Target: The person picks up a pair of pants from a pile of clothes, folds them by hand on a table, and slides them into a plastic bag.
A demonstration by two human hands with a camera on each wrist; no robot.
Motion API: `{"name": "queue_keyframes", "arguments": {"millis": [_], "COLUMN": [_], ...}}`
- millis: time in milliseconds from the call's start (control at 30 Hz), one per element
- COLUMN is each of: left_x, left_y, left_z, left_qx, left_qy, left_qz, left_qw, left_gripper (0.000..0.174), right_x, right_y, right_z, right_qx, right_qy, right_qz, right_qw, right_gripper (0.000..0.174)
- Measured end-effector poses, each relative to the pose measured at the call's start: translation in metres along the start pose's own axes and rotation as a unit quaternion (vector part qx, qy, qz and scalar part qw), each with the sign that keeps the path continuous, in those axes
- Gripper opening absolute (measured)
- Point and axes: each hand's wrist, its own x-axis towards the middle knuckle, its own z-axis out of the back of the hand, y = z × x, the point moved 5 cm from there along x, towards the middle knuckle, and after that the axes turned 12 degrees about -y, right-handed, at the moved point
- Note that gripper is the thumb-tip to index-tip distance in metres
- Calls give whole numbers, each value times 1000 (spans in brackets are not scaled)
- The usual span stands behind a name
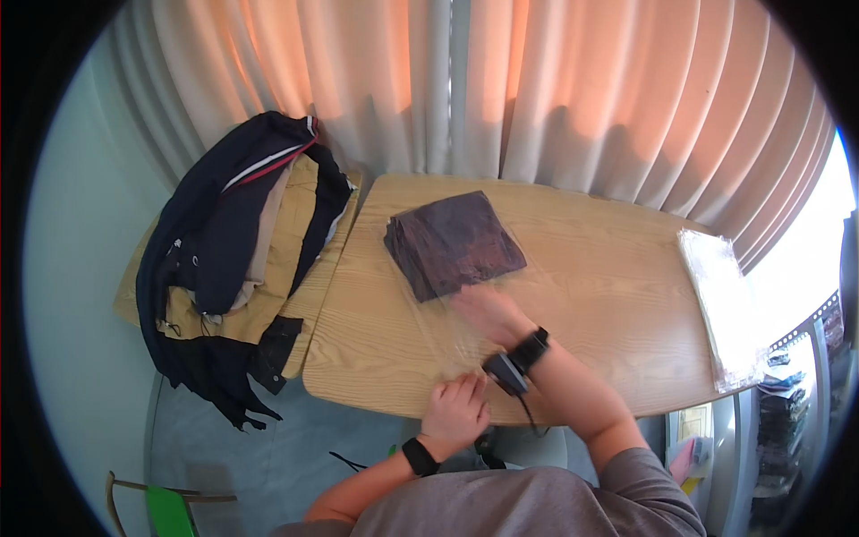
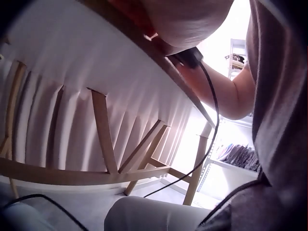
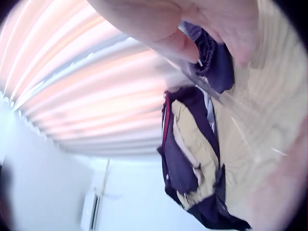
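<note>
In the head view, a dark folded garment [image 1: 458, 242] lies in a clear plastic bag [image 1: 429, 329] on the surface [image 1: 608, 313]; the right hand [image 1: 490, 315] rests, extended, at its near edge, while the left hand [image 1: 456, 413] grips the bag's near end. The left wrist view shows wooden legs [image 2: 102, 130]; the right, thumb and fingers spread.

The tabletop [image 1: 608, 349] looks like smooth, pale grained wood with a soft sheen. The folded garment [image 1: 456, 242] is dark cloth, its clear plastic bag [image 1: 438, 336] thin and glossy. The curtain [image 1: 591, 107] looks like matt cloth, the stacked sleeves [image 1: 723, 309] shiny plastic.
</note>
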Motion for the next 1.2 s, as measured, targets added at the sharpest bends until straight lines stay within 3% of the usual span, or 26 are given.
{"name": "queue_keyframes", "arguments": {"millis": [33,67,100,133,167,233,300,367,433,500,533,600,667,733,867,1067,1133,1167,1200], "left_x": [-5,-12,-19,-23,-28,-44,-45,-35,-4,-8,3,10,17,15,5,-21,-25,-19,5], "left_y": [4,10,16,22,28,38,66,109,145,180,184,181,181,180,180,151,158,156,155], "left_z": [5,13,22,38,57,94,120,127,111,70,66,46,36,26,24,58,67,72,86], "left_qx": [-7,-4,-1,-29,-55,-108,-120,-95,-125,-256,-256,-278,-290,-301,-362,-340,-290,-290,-243], "left_qy": [5,28,51,44,37,8,-5,-89,-71,26,21,150,166,190,187,283,279,279,209], "left_qz": [2,-4,-9,-5,0,-74,-46,133,311,502,497,582,563,544,520,504,484,484,403], "left_qw": [1000,1000,999,999,998,991,992,983,939,826,829,749,756,760,751,742,777,777,857], "left_gripper": [41,40,39,36,33,19,8,13,23,32,32,36,33,31,27,29,30,30,30], "right_x": [-49,-94,-135,-166,-194,-225,-220,-197,-170,-141,-133,-124,-124,-125,-145,-209,-216,-217,-218], "right_y": [12,28,47,66,83,110,140,155,143,118,114,116,112,103,104,103,105,117,131], "right_z": [-22,-48,-71,-89,-95,-78,-41,-14,3,22,28,18,21,25,35,28,32,31,26], "right_qx": [145,-56,-255,-388,-507,-412,-352,-423,-421,-442,-465,-483,-499,-522,-452,-591,-606,-614,-620], "right_qy": [42,25,8,114,219,157,39,-142,-241,-269,-298,-281,-266,-190,-222,-166,-137,-172,-206], "right_qz": [-51,-48,-48,-28,-7,-91,-3,41,69,42,13,2,-18,0,-3,-7,15,55,94], "right_qw": [987,997,966,914,834,893,935,894,872,855,834,829,824,831,864,790,783,768,751], "right_gripper": [38,35,32,30,28,22,22,26,32,35,38,38,38,32,26,25,28,30,34]}}
